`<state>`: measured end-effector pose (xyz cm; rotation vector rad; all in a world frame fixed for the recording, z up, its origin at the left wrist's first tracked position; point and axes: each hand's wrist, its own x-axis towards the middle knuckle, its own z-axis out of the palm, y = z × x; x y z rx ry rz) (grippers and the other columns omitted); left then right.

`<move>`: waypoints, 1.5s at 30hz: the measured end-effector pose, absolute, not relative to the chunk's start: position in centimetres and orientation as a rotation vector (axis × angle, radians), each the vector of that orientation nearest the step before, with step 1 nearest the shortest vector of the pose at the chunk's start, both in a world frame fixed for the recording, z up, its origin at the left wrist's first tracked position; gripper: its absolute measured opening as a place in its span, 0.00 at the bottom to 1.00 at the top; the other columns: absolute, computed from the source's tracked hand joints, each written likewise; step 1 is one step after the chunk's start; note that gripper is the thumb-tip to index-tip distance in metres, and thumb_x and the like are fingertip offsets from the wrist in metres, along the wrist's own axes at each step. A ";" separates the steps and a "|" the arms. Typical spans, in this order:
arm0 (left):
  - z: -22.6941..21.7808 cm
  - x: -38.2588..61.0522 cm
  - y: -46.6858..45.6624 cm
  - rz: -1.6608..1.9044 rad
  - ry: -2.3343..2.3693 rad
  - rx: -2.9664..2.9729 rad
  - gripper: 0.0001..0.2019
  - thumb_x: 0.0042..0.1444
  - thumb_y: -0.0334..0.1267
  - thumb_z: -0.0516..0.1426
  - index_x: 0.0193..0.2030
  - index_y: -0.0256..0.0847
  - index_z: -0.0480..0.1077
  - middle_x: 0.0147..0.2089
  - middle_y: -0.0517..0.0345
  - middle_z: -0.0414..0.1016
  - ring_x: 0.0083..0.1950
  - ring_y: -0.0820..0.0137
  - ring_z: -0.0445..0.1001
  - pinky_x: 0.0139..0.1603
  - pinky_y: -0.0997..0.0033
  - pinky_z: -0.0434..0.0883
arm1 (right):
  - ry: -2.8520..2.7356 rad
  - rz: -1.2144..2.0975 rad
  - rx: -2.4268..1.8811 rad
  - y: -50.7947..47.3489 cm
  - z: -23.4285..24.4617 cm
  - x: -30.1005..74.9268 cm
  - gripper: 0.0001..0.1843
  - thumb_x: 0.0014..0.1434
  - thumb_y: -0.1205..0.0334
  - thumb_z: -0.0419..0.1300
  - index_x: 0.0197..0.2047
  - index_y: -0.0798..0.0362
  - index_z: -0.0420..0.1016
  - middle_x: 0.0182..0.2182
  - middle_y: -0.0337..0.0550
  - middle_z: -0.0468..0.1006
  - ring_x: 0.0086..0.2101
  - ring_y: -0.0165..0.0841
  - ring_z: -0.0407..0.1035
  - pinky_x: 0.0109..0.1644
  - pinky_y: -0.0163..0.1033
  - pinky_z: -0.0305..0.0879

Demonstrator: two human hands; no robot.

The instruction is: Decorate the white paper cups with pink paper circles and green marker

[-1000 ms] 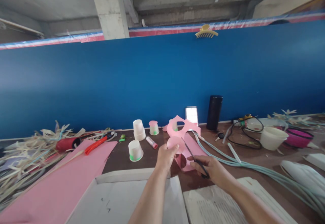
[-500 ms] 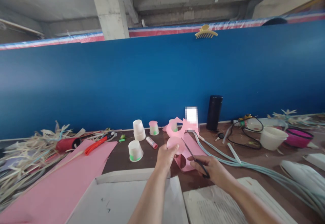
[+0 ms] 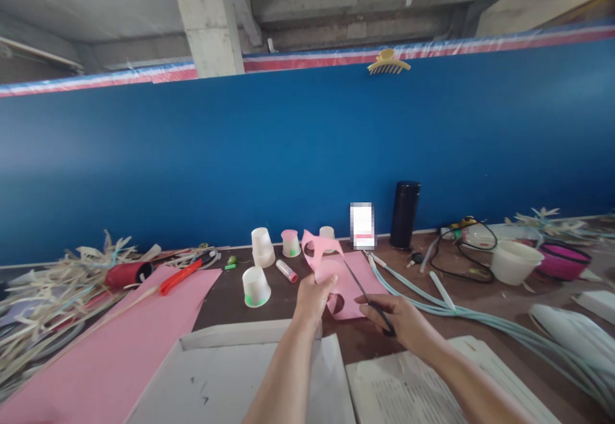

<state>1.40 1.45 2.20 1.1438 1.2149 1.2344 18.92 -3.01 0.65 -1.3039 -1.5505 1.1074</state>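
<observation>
My left hand (image 3: 311,297) is closed on a pink paper sheet (image 3: 331,269) with round holes cut in it, held up over the table's middle. My right hand (image 3: 402,321) grips black scissors (image 3: 366,297), their blades pointing up and left against the pink sheet's edge. A loose flap of the sheet stands up toward the blue wall. White paper cups (image 3: 256,285) stand upside down just left of my left hand.
A large pink sheet (image 3: 110,341) and red cutters (image 3: 182,275) lie at the left beside dry straw (image 3: 43,296). Grey card (image 3: 216,373) and printed paper (image 3: 413,389) sit near me. A black flask (image 3: 404,214), cables, pale tubes (image 3: 471,321), a white bowl (image 3: 515,262) and a magenta bowl (image 3: 567,259) fill the right.
The pink sheet has turned in my left hand: its upper flap swung left and the lower part now lies flatter. Both hands stay almost in place.
</observation>
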 end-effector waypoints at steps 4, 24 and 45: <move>2.2 1.4 1.5 1.247 1.179 1.028 0.17 0.39 0.47 0.64 0.29 0.34 0.72 0.27 0.56 0.71 0.25 0.74 0.67 0.27 0.74 0.66 | -1.472 1.077 -1.368 -2.8 0.7 19.0 0.30 0.47 0.42 0.60 0.45 0.58 0.76 0.17 0.35 0.62 0.20 0.26 0.55 0.23 0.33 0.49; 1.9 1.3 2.0 1.217 0.873 0.402 0.10 0.42 0.31 0.62 0.28 0.38 0.63 0.22 0.62 0.64 0.22 0.77 0.65 0.29 0.73 0.70 | -1.367 1.055 -1.405 -2.1 0.2 19.6 0.33 0.44 0.45 0.62 0.49 0.59 0.73 0.21 0.38 0.71 0.23 0.28 0.62 0.26 0.33 0.54; 1.5 1.5 1.8 1.169 1.013 0.949 0.09 0.38 0.35 0.61 0.26 0.37 0.64 0.24 0.61 0.67 0.25 0.76 0.65 0.27 0.76 0.62 | -1.389 0.953 -1.451 -2.0 0.3 19.9 0.31 0.43 0.47 0.63 0.48 0.57 0.75 0.24 0.39 0.72 0.27 0.32 0.64 0.29 0.34 0.58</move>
